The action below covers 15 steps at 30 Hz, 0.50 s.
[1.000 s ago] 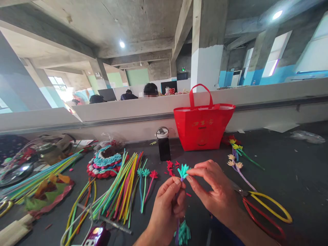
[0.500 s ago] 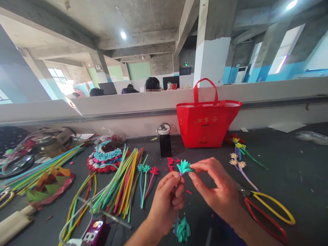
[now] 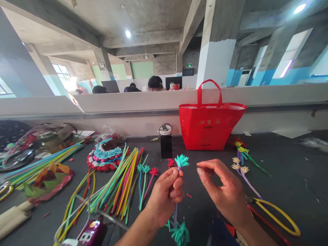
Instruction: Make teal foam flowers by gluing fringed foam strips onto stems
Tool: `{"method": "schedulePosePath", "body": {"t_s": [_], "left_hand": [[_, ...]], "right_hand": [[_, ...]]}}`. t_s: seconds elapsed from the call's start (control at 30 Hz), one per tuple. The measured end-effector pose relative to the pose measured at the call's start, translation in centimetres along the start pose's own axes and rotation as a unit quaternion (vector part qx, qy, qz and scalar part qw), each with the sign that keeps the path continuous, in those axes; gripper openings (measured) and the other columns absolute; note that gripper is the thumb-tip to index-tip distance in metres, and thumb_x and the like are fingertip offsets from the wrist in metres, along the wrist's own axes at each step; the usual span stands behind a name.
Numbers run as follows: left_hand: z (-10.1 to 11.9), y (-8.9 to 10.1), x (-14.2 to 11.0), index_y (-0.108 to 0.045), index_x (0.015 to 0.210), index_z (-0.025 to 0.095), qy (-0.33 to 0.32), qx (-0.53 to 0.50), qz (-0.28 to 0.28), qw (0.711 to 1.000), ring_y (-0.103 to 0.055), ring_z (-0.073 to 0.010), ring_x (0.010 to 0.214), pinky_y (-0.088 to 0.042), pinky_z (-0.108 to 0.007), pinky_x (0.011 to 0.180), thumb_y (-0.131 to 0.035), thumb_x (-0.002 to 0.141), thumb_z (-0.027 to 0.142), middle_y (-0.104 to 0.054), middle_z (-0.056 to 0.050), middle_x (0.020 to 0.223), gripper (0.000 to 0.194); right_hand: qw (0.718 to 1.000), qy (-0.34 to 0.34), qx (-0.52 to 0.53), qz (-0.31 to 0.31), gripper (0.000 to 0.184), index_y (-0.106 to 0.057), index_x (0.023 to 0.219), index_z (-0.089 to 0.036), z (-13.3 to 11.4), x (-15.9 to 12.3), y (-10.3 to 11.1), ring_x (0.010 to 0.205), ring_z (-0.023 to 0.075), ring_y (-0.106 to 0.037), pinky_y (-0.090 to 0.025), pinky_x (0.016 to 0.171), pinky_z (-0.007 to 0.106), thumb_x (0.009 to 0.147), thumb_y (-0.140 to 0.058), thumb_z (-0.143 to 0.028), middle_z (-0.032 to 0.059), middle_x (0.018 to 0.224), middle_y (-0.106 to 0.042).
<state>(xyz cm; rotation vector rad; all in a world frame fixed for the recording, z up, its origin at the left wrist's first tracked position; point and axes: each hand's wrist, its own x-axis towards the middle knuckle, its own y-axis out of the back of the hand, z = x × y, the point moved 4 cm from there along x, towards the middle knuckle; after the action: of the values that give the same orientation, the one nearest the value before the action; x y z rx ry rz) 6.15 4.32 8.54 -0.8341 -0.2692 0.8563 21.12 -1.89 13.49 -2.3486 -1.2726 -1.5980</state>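
Note:
My left hand [image 3: 166,191] is closed, thumb and forefinger pinching a pipe-cleaner flower [image 3: 182,161] just below its head. The flower has teal petals and a purple stem that runs down out of my fist. To its right, my right hand [image 3: 222,188] is held apart from it, thumb and forefinger loosely curved close together with nothing visible between them. Below my hands lies a heap of teal pipe-cleaner pieces [image 3: 180,233]. Behind the flower lie red pieces [image 3: 170,163], partly hidden. Scissors with yellow and red handles [image 3: 279,213] lie by my right wrist, partly covered.
Left of my hands are finished flowers [image 3: 154,171] and a bundle of coloured pipe cleaners [image 3: 120,184]. A phone [image 3: 166,147] leans against a bottle [image 3: 165,129] beside a red bag [image 3: 210,126]. More flowers [image 3: 240,165] lie at the right; a purple device [image 3: 92,233] sits front left.
My right hand has drawn away to the right from the flower's petals. My left hand still grips the flower, now slightly higher in view. The camera view has shifted a little.

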Motion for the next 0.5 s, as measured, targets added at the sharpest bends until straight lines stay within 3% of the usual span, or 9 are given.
{"method": "schedulePosePath", "body": {"t_s": [0.27, 0.4, 0.5], "left_hand": [[-1.0, 0.1, 0.5, -0.058, 0.087, 0.016, 0.006, 0.005, -0.022, 1.000, -0.027, -0.0034, 0.035, -0.015, -0.019, 0.037, -0.063, 0.090, 0.031, -0.042, 0.008, 0.053, 0.016], [-1.3, -0.2, 0.6, -0.056, 0.082, 0.016, 0.008, 0.025, -0.026, 0.999, -0.036, -0.0064, 0.040, -0.024, -0.021, 0.043, -0.064, 0.089, 0.033, -0.031, 0.009, 0.051, 0.020], [-1.3, 0.1, 0.6, -0.055, 0.080, 0.015, 0.017, 0.036, -0.012, 0.999, -0.030, -0.0053, 0.043, -0.021, -0.021, 0.046, -0.064, 0.088, 0.034, -0.026, 0.009, 0.054, 0.023]], "right_hand": [[0.998, -0.037, 0.025, -0.032, 0.005, -0.065, 0.097, -0.023, 0.9, -0.3, -0.9, 0.077, 0.0125, -0.062, -0.050, 0.072, 0.024, 0.095, -0.061, -0.022, -0.0008, 0.086, -0.065], [0.999, -0.029, 0.019, -0.039, 0.005, -0.065, 0.096, -0.023, 0.7, -0.2, -1.0, 0.073, 0.0125, -0.062, -0.050, 0.069, 0.024, 0.095, -0.060, -0.023, -0.0014, 0.082, -0.065], [0.999, -0.029, 0.007, -0.031, 0.007, -0.066, 0.096, -0.023, 0.6, -0.1, -0.8, 0.071, 0.0131, -0.061, -0.050, 0.068, 0.024, 0.095, -0.059, -0.023, -0.0010, 0.081, -0.066]]}}
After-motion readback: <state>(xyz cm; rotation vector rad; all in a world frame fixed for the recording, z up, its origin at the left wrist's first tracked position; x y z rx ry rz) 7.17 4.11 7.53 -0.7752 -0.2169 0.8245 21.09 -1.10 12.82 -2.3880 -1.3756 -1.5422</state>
